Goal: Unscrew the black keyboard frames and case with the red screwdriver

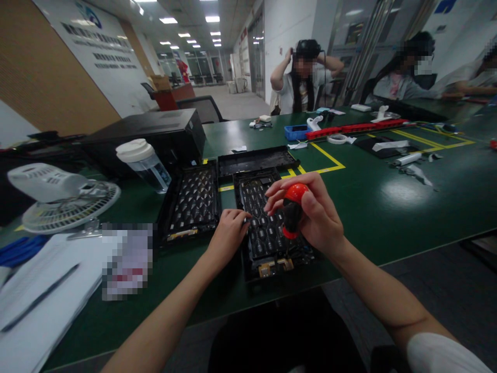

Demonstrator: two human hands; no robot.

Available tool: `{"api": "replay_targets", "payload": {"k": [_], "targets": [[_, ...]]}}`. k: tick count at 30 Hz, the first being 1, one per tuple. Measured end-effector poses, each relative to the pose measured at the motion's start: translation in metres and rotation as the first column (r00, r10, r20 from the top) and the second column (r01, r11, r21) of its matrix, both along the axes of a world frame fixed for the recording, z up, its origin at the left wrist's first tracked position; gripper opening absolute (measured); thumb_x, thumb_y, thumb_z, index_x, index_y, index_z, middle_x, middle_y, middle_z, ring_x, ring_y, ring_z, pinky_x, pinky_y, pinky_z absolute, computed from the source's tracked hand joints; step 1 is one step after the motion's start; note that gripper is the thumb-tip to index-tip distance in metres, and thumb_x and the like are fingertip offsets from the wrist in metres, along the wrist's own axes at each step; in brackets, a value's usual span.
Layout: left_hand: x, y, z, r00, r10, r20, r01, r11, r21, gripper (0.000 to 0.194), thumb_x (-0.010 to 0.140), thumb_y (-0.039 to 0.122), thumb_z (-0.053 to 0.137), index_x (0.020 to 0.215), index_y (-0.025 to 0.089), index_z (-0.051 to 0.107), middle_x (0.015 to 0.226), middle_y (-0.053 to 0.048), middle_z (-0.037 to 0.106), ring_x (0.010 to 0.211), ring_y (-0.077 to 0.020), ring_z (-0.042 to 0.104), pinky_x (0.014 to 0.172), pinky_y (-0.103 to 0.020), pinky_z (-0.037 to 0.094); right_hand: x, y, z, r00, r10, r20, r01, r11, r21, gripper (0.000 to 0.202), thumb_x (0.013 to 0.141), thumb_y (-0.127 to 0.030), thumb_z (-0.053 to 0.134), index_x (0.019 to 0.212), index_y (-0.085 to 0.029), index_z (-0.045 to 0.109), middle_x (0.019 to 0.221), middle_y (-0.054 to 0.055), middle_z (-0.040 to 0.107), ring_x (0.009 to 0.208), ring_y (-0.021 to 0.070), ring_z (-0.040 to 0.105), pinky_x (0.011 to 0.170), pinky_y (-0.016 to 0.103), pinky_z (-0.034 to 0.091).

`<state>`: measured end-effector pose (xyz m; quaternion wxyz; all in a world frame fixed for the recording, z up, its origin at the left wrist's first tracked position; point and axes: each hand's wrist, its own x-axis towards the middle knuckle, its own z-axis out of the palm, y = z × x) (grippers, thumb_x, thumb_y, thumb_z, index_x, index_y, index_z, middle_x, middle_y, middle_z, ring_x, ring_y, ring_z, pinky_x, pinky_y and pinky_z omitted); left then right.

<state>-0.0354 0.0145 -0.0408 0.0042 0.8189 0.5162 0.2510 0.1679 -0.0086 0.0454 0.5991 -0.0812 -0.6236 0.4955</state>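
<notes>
A black case (264,246) with rows of dark rounded cells lies on the green table in front of me. My left hand (230,230) is closed at its left rim, fingers curled together over the edge; a small glint shows by the fingertips. Above the case's right side, my right hand (320,215) is closed around a stubby screwdriver (294,204) with a bulbous red and black handle. Its tip cannot be made out. To the left lies a second, similar black case (196,199), and a long black shell (254,161) sits behind both.
At left are a white fan (70,199), a clear bottle (149,168), papers (58,280) and a pen (42,296). A blue bin (295,133) and a red strip (349,128) lie farther back. Several people sit across the table, one (303,85) with raised arms.
</notes>
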Motion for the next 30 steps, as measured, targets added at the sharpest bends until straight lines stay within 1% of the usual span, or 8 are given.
{"api": "replay_targets", "payload": {"k": [5,10,13,16,20,22,24,30], "targets": [[0.0007,-0.0007,-0.0005,1.0,0.003,-0.007,-0.003,1.0,0.01,0.016,0.088,0.016,0.058,0.102,0.016,0.065,0.103,-0.008,0.066,0.1,-0.0249,0.052,0.093,-0.04,0.047,-0.0014,0.0004,0.0025,0.999,0.048,-0.016,-0.048,0.999,0.02,0.01,0.094,-0.029,0.051,0.102,-0.023,0.048,0.107,0.004,0.067,0.089,0.018,0.069,0.07,0.036,0.056],[0.0008,-0.0009,-0.0006,1.0,0.002,-0.011,-0.001,1.0,0.028,0.015,0.088,0.015,0.058,0.101,0.016,0.065,0.102,-0.008,0.066,0.099,-0.0249,0.052,0.092,-0.04,0.048,0.0001,-0.0003,0.0051,0.999,0.032,-0.001,-0.032,0.998,0.058,0.019,0.09,-0.021,0.058,0.096,-0.024,0.041,0.097,0.001,0.07,0.072,0.0137,0.07,0.061,0.032,0.058],[0.0007,-0.0008,0.0002,1.0,0.006,-0.022,-0.006,1.0,0.023,0.014,0.088,0.015,0.057,0.1,0.016,0.065,0.101,-0.008,0.066,0.098,-0.025,0.053,0.092,-0.04,0.048,-0.0004,-0.0006,0.0048,0.999,0.032,0.014,-0.033,0.998,0.052,0.024,0.087,-0.019,0.061,0.095,-0.026,0.039,0.084,-0.004,0.067,0.053,0.0084,0.063,0.043,0.021,0.051],[0.0009,-0.0009,0.0014,1.0,0.007,-0.023,-0.007,1.0,0.013,0.014,0.087,0.015,0.057,0.099,0.017,0.065,0.102,-0.008,0.066,0.1,-0.0253,0.053,0.093,-0.041,0.047,-0.0033,-0.0003,0.0029,1.0,-0.03,0.001,0.03,0.999,0.028,0.027,0.085,-0.019,0.064,0.095,-0.026,0.04,0.077,-0.006,0.061,0.043,0.0045,0.053,0.036,0.016,0.04],[0.0013,-0.0014,0.0022,1.0,0.004,-0.009,-0.004,1.0,-0.003,0.015,0.087,0.015,0.057,0.1,0.017,0.065,0.103,-0.008,0.066,0.101,-0.0252,0.053,0.094,-0.04,0.047,-0.0058,-0.001,0.0017,0.999,0.0,-0.04,-0.001,1.0,-0.019,0.016,0.09,-0.031,0.056,0.103,-0.025,0.047,0.077,-0.004,0.058,0.045,0.0052,0.051,0.037,0.017,0.038],[0.0012,-0.0014,0.0021,1.0,0.001,-0.006,-0.001,1.0,-0.007,0.015,0.087,0.015,0.057,0.1,0.017,0.065,0.103,-0.008,0.066,0.101,-0.0249,0.052,0.094,-0.04,0.046,-0.005,-0.0018,0.0022,0.998,0.046,-0.042,-0.049,0.996,-0.072,0.024,0.094,-0.037,0.046,0.11,-0.021,0.052,0.078,-0.002,0.057,0.047,0.0066,0.051,0.039,0.019,0.038],[0.001,-0.0013,0.0019,1.0,0.002,-0.005,-0.002,1.0,-0.007,0.015,0.087,0.015,0.057,0.1,0.018,0.065,0.103,-0.007,0.066,0.101,-0.0248,0.052,0.095,-0.041,0.046,-0.0032,-0.0016,0.0025,0.997,0.068,-0.028,-0.071,0.991,-0.11,0.031,0.095,-0.037,0.041,0.114,-0.018,0.056,0.079,0.0,0.056,0.05,0.0076,0.052,0.041,0.021,0.039],[0.0009,-0.0014,0.0023,1.0,0.0,-0.007,0.0,1.0,-0.002,0.016,0.087,0.015,0.056,0.101,0.017,0.065,0.103,-0.008,0.066,0.101,-0.0249,0.052,0.094,-0.042,0.047,0.0007,0.0036,-0.0003,0.997,0.083,-0.005,-0.083,0.995,-0.06,0.024,0.096,-0.035,0.045,0.109,-0.019,0.056,0.084,0.002,0.058,0.056,0.0094,0.056,0.044,0.022,0.042]]}}
